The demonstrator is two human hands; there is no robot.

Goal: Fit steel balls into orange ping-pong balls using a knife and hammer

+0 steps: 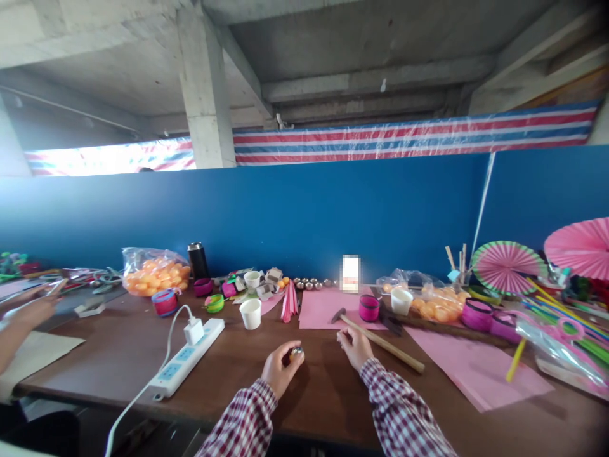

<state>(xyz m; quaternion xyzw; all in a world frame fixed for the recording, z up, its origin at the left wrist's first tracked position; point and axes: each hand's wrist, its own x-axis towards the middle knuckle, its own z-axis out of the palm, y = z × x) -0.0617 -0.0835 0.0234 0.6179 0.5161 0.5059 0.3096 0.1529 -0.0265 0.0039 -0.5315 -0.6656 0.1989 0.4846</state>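
My left hand [281,368] is closed around a small shiny silver ball [297,353], just above the brown table. Its thumb and fingers curl about the ball, and part of it is hidden. To the right, my right hand [356,348] has its fingers drawn together in a pinch; what they hold, if anything, is too small to see. Beside and behind that hand lies a hammer [394,349] with a wooden handle. A pink sheet [323,308] lies beyond both hands, with a magenta tape roll [369,308] on it. Several silver balls [309,284] sit in a row further back.
A white power strip [190,358] with a plugged-in charger lies on the left. Paper cups [250,313], bags of orange balls [157,276] and a black flask [196,260] stand around. Pink paper [476,368] and paper fans [509,266] are right. Another person's hand [35,308] shows far left.
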